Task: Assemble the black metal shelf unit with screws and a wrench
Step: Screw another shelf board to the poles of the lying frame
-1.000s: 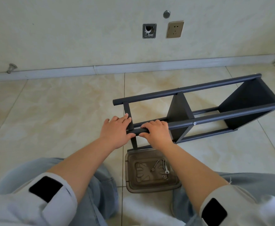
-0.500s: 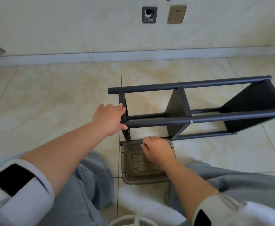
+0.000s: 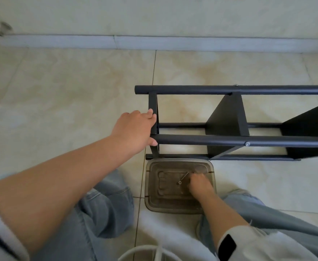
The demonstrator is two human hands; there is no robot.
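The end of the shelf unit [image 3: 229, 117] is held by the left hand [image 3: 135, 131]: the fingers are curled over the flat end bar and the thumb lies against the tip of the near tube. The right hand [image 3: 198, 184] is sunk in the tray [image 3: 180, 210], its fingers bent down among the hardware; whether anything is pinched between them cannot be told, since the fingertips are hidden.

The shelf unit lies on its side on the floor [image 3: 69, 87], just beyond the tray and touching its far rim. It is built of round black tubes running left to right, joined by flat upright panels. The finish is matte and slightly grainy, so a bare hand should not slip on it. The frame is judged stiff and fairly light, being thin tube and sheet; it is best taken at a tube or an end bar, not at a panel edge, which looks thin and sharp.

A bolt head [image 3: 247, 143] shows on the near tube. In the smoky, see-through plastic tray, a loose screw [image 3: 184, 176] and a small washer [image 3: 179, 183] are seen; both are tiny and smooth, and are likely to roll.

The floor is glossy beige tile.
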